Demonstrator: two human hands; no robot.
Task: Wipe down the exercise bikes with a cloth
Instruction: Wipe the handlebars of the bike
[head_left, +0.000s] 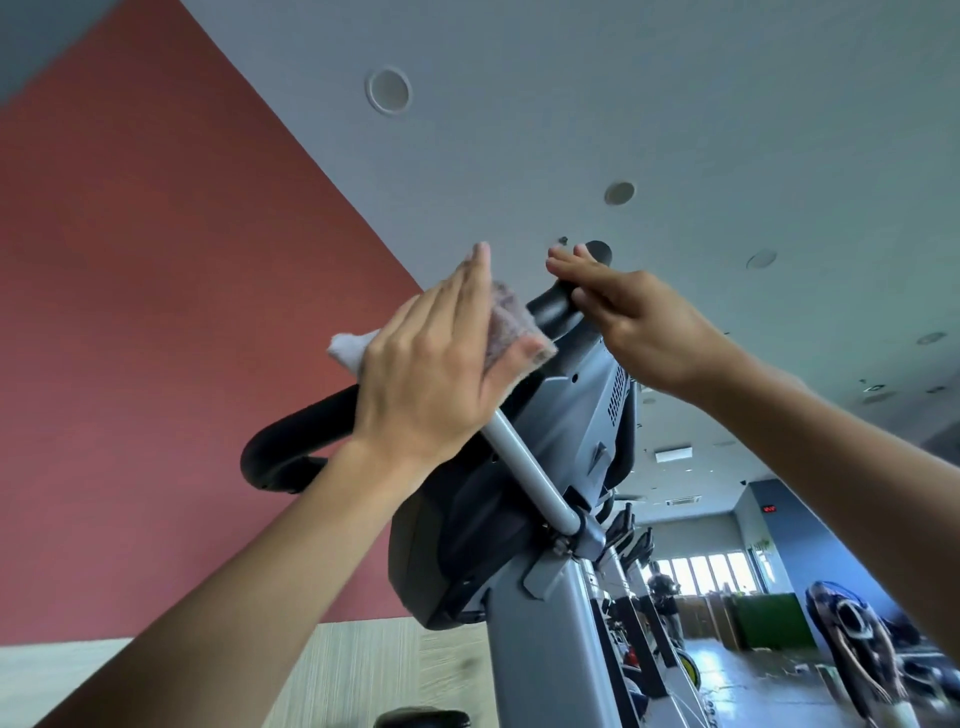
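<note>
Left hand (431, 364) raised, fingers straight, thumb out, pressing cloth (511, 327) flat against top back of bike console (576, 410). Cloth under palm, corners sticking out both sides. Right hand (644, 327) open, fingers straight, resting on black handlebar (550, 306).

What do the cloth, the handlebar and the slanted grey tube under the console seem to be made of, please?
Cloth: soft, fuzzy fabric, probably microfibre, with a napped grey-pink surface.
Handlebar: matte black, likely rubber or foam grip; no shine.
Grey tube: probably painted metal, smooth with a soft highlight.
</note>
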